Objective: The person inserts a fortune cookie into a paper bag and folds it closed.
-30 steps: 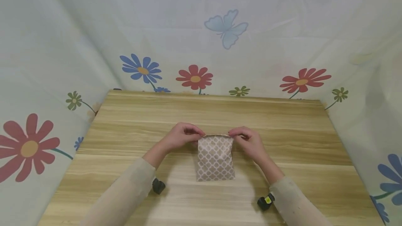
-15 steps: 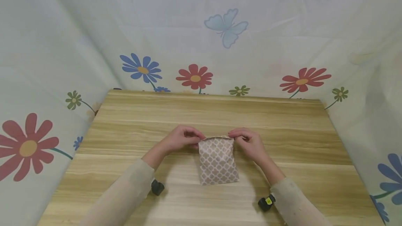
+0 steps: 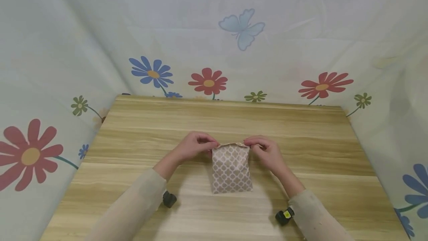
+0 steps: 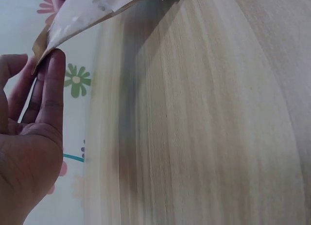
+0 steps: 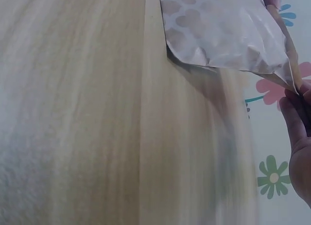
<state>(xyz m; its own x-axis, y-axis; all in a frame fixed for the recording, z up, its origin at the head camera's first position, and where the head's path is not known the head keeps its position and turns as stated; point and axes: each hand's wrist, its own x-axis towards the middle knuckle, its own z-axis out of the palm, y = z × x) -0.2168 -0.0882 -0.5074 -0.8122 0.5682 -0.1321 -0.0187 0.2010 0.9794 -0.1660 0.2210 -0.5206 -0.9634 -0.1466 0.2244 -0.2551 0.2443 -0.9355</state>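
A small paper bag [image 3: 231,170] with a white and tan lattice pattern is held up between both hands, its top edge folded or rolled to a brown strip. My left hand [image 3: 197,146] pinches the top left corner between thumb and fingers. At the top right corner, my right hand [image 3: 265,151] pinches in the same way. In the left wrist view the bag [image 4: 90,13] spans from the left fingertips toward the other hand. The right wrist view shows the bag [image 5: 223,30] bulging slightly, its lower end close over the table. What lies inside is hidden.
A wood-grain table [image 3: 133,122] lies under the hands. Behind and beside it hangs a white cloth [image 3: 180,29] printed with flowers and a butterfly. Black wrist cameras [image 3: 169,199] sit at both sleeve cuffs.
The bag's lower end swung toward me and right, then partly back. Its top edge now bows upward in the middle. Both hands keep their pinch, shifting only slightly.
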